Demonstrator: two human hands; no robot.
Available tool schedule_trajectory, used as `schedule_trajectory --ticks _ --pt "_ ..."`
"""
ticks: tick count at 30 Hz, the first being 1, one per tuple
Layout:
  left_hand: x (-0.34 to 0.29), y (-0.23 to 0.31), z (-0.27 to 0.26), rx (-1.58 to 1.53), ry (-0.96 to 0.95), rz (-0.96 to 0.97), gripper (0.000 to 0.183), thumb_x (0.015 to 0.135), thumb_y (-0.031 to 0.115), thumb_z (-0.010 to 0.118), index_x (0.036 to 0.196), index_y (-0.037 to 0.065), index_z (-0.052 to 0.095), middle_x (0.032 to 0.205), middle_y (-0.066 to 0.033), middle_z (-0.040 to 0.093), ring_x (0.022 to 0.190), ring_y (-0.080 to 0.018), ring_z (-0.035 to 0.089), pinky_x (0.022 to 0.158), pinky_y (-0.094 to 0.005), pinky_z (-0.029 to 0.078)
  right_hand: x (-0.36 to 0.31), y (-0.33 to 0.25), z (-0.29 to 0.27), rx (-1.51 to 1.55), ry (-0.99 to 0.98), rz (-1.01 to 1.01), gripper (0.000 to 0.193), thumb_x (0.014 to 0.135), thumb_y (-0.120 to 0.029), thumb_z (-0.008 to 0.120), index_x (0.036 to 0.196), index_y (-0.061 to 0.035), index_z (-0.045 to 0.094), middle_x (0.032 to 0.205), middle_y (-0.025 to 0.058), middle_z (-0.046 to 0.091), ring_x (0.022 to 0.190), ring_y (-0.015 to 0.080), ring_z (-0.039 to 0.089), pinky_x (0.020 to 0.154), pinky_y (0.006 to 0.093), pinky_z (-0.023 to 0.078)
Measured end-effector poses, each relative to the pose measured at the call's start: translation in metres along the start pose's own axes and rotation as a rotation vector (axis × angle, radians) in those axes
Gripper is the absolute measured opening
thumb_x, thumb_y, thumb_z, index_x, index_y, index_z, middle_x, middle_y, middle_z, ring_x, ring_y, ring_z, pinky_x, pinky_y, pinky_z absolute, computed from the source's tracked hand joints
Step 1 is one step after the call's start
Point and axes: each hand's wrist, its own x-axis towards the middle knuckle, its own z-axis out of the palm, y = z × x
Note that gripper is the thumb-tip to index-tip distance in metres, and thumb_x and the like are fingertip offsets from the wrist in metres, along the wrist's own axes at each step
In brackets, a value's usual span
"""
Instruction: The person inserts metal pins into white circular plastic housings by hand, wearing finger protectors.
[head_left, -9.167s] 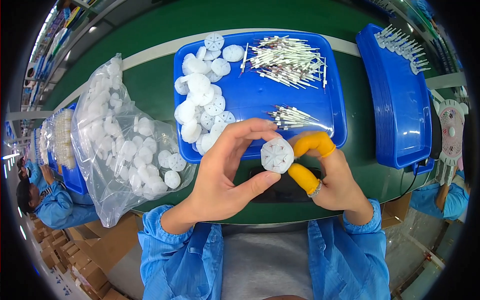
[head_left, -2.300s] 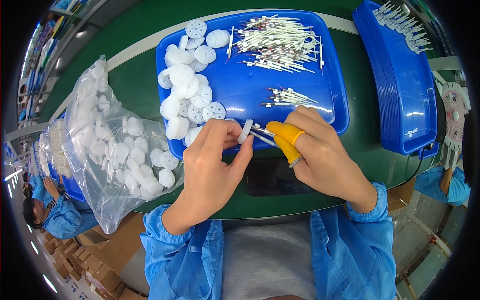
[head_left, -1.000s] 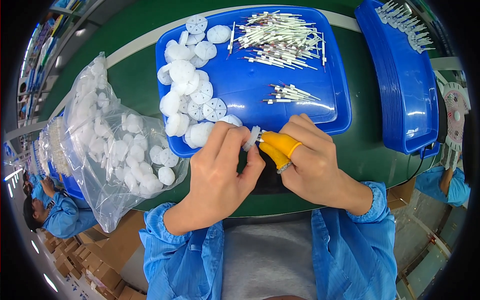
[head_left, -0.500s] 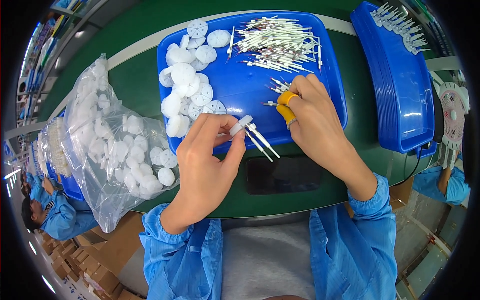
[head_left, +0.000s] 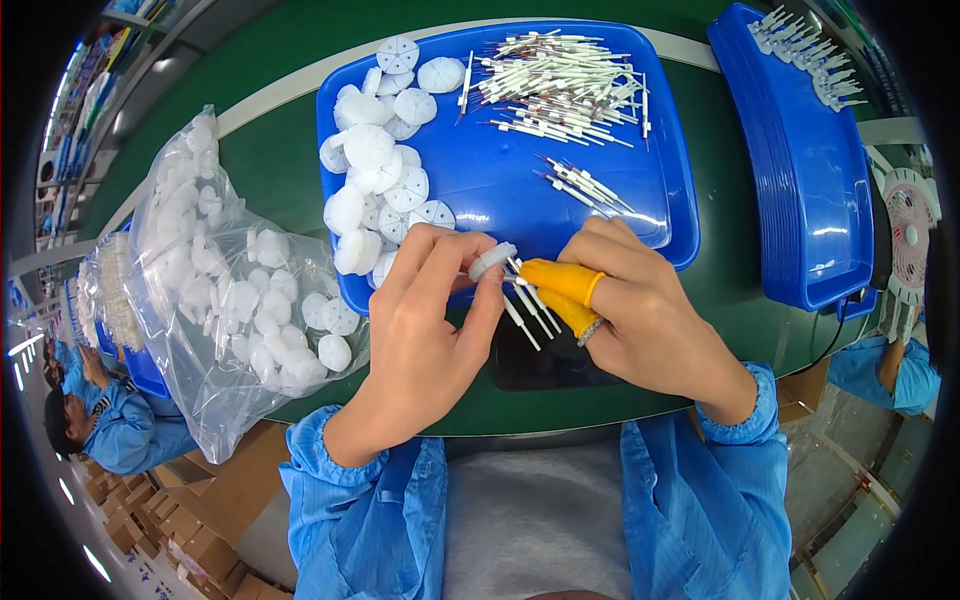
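Note:
Between thumb and fingers, my left hand (head_left: 425, 320) grips a white slotted plastic disc (head_left: 491, 261) tilted on its edge. Thin white rods (head_left: 528, 317) stick out of its face toward me. Yellow finger covers sit on the thumb and a finger of my right hand (head_left: 620, 300), which pinches another thin white rod right against the disc; the fingers mostly hide that rod. Both hands are over the near edge of a blue tray (head_left: 480, 185). Several loose rods (head_left: 583, 187) lie in the tray just beyond my right hand.
The tray also holds a heap of white rods (head_left: 560, 85) and a pile of white discs (head_left: 370, 150). A clear bag of discs (head_left: 250, 300) lies left. A dark phone (head_left: 530, 372) is under my hands. Stacked blue trays (head_left: 815, 200) and a fan (head_left: 905, 215) stand right; a person (head_left: 125, 420) sits left.
My right hand has come from the loose rods in the tray to the disc, bringing a rod with it. The left hand still holds the disc in nearly the same place.

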Motion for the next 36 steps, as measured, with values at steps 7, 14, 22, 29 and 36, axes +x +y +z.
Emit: schedule_trajectory --ticks 7,14,22,29,36 --pt "-0.001 0.000 0.003 0.013 0.043 -0.018 0.017 0.092 -0.008 0.077 0.107 -0.005 0.069 0.100 -0.0109 0.070 0.089 -0.0186 0.077 0.078 -0.0296 0.065 0.003 0.003 0.003 -0.108 0.082 0.015 0.043 0.063 0.019 0.069 0.105 0.0109 0.075 0.092 0.0159 0.062 0.085 0.0334 0.060 0.075 0.0417 0.049" --pt "-0.003 0.002 0.001 0.048 0.001 -0.008 0.018 0.090 -0.009 0.077 0.104 -0.006 0.068 0.097 -0.0119 0.069 0.087 -0.0188 0.076 0.078 -0.0309 0.066 0.004 -0.003 0.013 -0.097 0.075 0.006 0.040 0.062 0.011 0.073 0.102 0.0135 0.074 0.099 0.0175 0.064 0.092 0.0319 0.059 0.081 0.0420 0.048" --pt "-0.006 0.002 -0.001 0.084 0.011 0.065 0.017 0.087 -0.011 0.074 0.101 -0.007 0.067 0.096 -0.0132 0.066 0.083 -0.0220 0.073 0.076 -0.0322 0.067 -0.002 -0.003 0.027 0.018 0.232 -0.032 0.030 0.057 0.013 0.073 0.086 0.0100 0.067 0.092 0.0177 0.060 0.080 0.0321 0.058 0.071 0.0432 0.046" --pt "-0.012 0.003 0.003 0.128 -0.009 0.116 0.023 0.086 -0.006 0.075 0.106 -0.001 0.066 0.096 -0.0123 0.063 0.070 -0.0280 0.069 0.059 -0.0358 0.055 -0.002 -0.008 0.036 -0.010 0.297 -0.051 0.026 0.059 0.014 0.071 0.084 0.0084 0.066 0.089 0.0171 0.060 0.078 0.0333 0.058 0.068 0.0437 0.043" --pt "-0.003 -0.007 0.002 0.060 0.118 0.065 0.020 0.091 -0.007 0.074 0.109 -0.003 0.068 0.099 -0.0128 0.062 0.077 -0.0265 0.070 0.068 -0.0342 0.062 0.015 0.011 0.005 -0.269 0.251 0.092 0.024 0.074 0.011 0.079 0.098 0.0088 0.075 0.088 0.0144 0.063 0.080 0.0325 0.058 0.070 0.0415 0.046"
